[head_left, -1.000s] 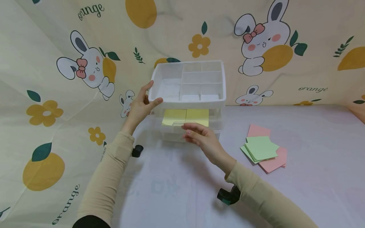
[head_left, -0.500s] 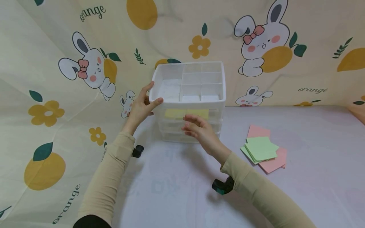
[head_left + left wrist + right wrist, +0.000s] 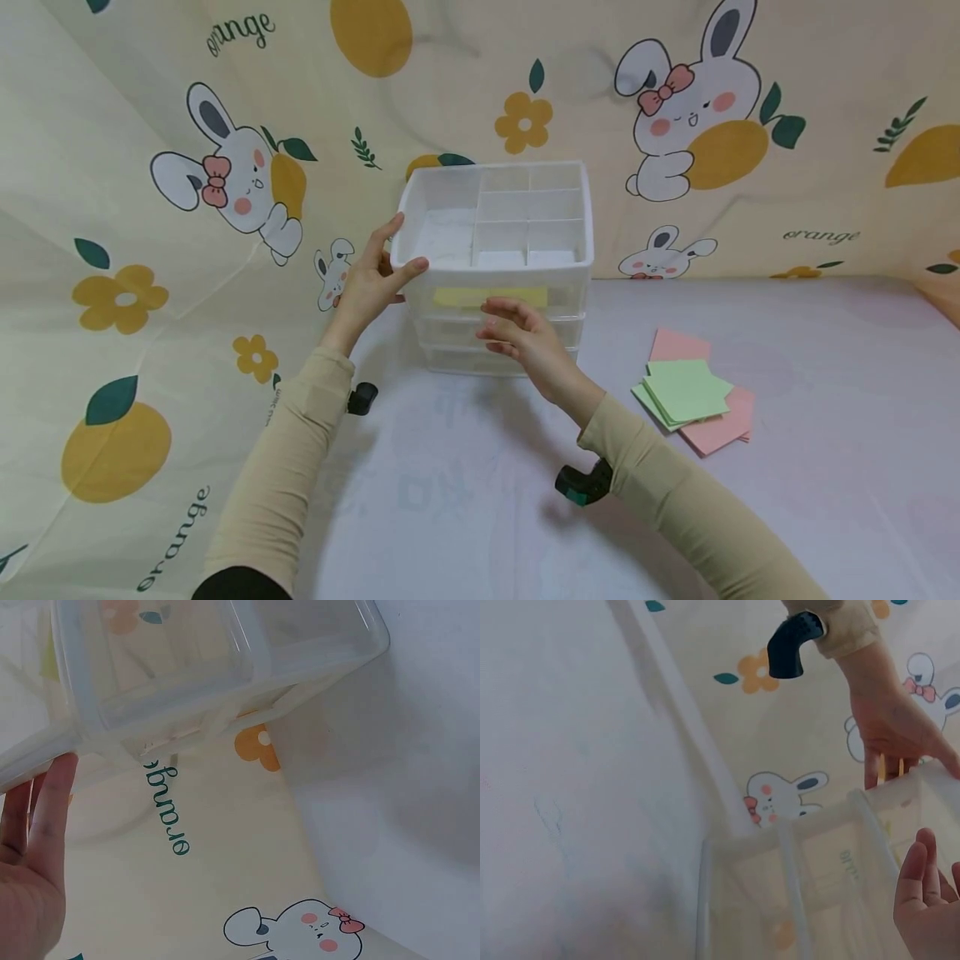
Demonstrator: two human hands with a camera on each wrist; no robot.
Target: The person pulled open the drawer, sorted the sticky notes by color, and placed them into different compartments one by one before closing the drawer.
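Observation:
A white and clear plastic drawer organizer (image 3: 491,277) stands against the back wall, its drawers closed, with a divided tray on top. My left hand (image 3: 365,287) grips its front left corner, thumb on the front rim and fingers along the side; the left wrist view shows those fingers (image 3: 51,825) against the clear wall. Yellow paper (image 3: 459,297) shows through the upper drawer front. Before the drawers hovers my right hand (image 3: 531,348), fingers loosely bent and holding nothing. In the right wrist view its fingers (image 3: 928,874) stand apart from the organizer frame (image 3: 789,881).
Green sticky notes (image 3: 686,390) and pink ones (image 3: 738,417) lie in a loose pile on the white table (image 3: 840,467), right of the organizer. A patterned cloth (image 3: 570,100) with rabbits and oranges hangs behind and to the left.
The upper drawer with the yellow paper, pulled out a second ago, has slid shut. My right hand moved forward with it, then came to rest before the drawer front. My left hand stayed put.

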